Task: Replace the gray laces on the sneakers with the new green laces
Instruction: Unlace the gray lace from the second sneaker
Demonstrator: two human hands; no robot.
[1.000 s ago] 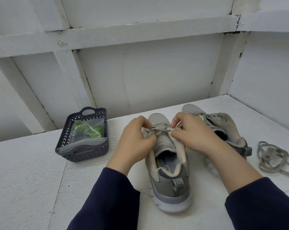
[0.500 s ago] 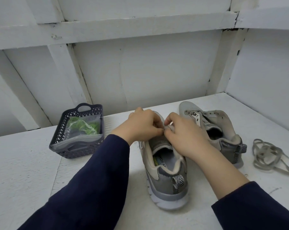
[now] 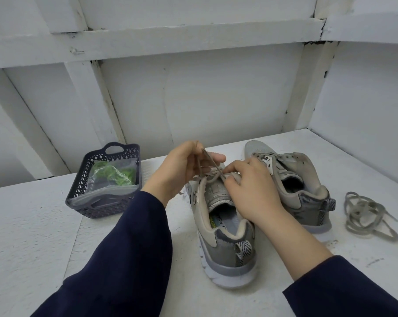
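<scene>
Raised since half a second ago, your left hand (image 3: 182, 169) now draws a strand of the gray lace (image 3: 213, 163) up from the near sneaker (image 3: 223, 250), pinched between thumb and curled fingers. Your right hand (image 3: 250, 191) steadies the eyelets, fingertips curled onto the lace crossing. Work each row slack in turn rather than yanking. The other sneaker (image 3: 312, 202) stands stripped beside its loose lace (image 3: 362, 205). The green laces (image 3: 122, 173) wait bagged in the basket (image 3: 79, 191) (unopened, by the look of it).

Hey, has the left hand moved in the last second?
Yes. The left hand has risen from the laces of the near sneaker and now pinches a gray lace, pulling it up, clear of the shoe.
</scene>
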